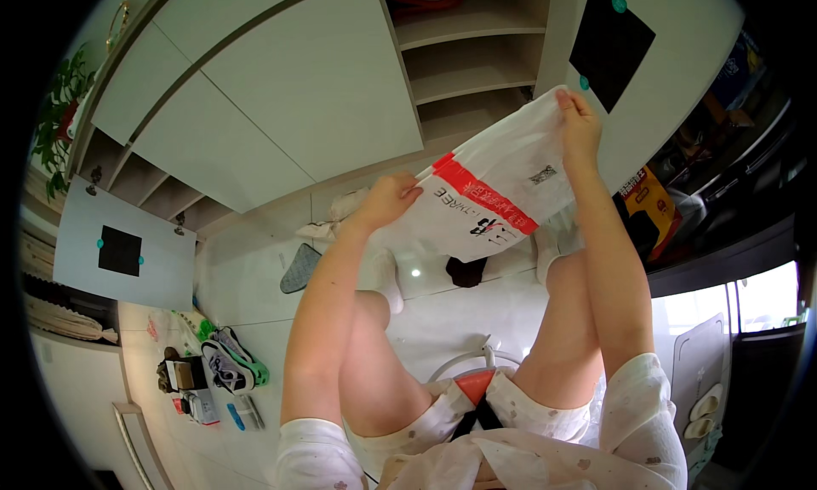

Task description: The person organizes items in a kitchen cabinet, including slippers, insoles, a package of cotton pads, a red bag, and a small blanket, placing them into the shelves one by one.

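Note:
A white bag (504,164) with a red printed band and dark writing is stretched out in front of me, above the floor. My left hand (388,201) pinches its upper edge at the left end. At the other end, my right hand (579,129) grips the upper right corner, thumb on top. The bag hangs down between them and looks flat; I cannot tell whether anything is inside. Below it on the tiles lies a dark brown cloth item (466,271), partly covered by the bag's lower edge.
Behind the bag is a cabinet with open shelves (472,62). A grey triangular pad (301,270) and a crumpled beige bag (338,214) lie on the floor. Sneakers (233,362) and small boxes (191,378) stand at left. A yellow box (650,209) is at right, slippers (704,412) below it.

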{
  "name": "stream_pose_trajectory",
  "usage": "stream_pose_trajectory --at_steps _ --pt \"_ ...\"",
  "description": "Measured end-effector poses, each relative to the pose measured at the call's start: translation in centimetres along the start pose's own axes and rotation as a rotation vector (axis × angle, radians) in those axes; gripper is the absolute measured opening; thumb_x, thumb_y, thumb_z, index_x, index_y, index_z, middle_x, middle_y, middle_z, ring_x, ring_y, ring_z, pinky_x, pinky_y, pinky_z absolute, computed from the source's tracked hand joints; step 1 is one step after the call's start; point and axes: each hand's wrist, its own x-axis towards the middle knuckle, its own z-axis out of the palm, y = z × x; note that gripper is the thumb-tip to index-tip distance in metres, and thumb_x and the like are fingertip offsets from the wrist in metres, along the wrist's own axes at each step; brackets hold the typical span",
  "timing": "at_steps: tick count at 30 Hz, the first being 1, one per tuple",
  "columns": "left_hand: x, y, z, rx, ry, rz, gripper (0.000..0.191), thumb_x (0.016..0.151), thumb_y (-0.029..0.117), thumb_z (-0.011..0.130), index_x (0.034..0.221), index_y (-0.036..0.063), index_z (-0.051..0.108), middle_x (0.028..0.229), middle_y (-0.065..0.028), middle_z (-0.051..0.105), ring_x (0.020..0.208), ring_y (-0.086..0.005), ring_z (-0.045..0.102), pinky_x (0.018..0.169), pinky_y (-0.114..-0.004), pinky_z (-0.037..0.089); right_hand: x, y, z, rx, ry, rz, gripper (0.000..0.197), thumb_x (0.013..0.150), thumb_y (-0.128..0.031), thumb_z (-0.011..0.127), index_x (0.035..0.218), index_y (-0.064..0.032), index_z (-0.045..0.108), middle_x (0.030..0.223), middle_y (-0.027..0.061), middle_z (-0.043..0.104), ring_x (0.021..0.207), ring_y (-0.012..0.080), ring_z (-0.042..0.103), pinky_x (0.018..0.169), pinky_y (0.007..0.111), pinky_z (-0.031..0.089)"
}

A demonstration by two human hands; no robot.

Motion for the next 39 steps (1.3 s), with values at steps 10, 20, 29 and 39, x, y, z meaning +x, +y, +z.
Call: stream_pose_trajectory --at_steps 10,20,29,39 --pt "-1.4 -2.0 -2.0 -0.15 0.061 -0.339 0.018 0.076 0.017 0.057 0.078 -0.0008 0.057 0.065 -0.0118 0.056 0.059 -0.0178 0.051 0.057 -0.03 0.042 2.3 1.7 -3.5 0.021 0.155 0.027 0.026 0.078 -0.023 0.059 0.088 0.0002 0.061 0.077 0.001 0.056 0.071 0.009 0.046 0.066 0.02 0.037" --pt "-2.3 -3.0 -3.2 -0.162 0.208 -0.317 0.018 0.072 0.017 0.063 0.074 -0.0001 0.056 0.06 -0.0037 0.053 0.056 -0.0106 0.044 0.053 -0.026 0.037 2.8 3.1 -4.6 0.113 0.209 0.166 0.02 0.079 -0.015 0.057 0.087 0.0031 0.059 0.076 0.0005 0.055 0.068 0.0082 0.045 0.061 0.02 0.036" --pt "-2.5 -3.3 -3.2 -0.424 0.23 -0.37 0.026 0.082 0.023 0.051 0.078 -0.0014 0.058 0.061 -0.001 0.053 0.057 -0.0087 0.042 0.053 -0.023 0.037 3.3 4.7 -4.8 0.069 0.208 0.129 0.019 0.078 -0.016 0.058 0.082 0.0025 0.06 0.073 0.0002 0.054 0.066 0.0084 0.045 0.059 0.02 0.036" --pt "-1.3 -0.6 -2.0 -0.329 -0.075 -0.415 0.013 0.072 0.015 0.062 0.078 0.004 0.06 0.067 -0.0027 0.058 0.063 -0.0092 0.053 0.058 -0.022 0.041 1.8 2.8 -2.6 -0.036 0.065 0.126 0.021 0.079 -0.02 0.057 0.08 0.0003 0.06 0.066 -0.0029 0.05 0.059 0.0055 0.04 0.053 0.019 0.034"
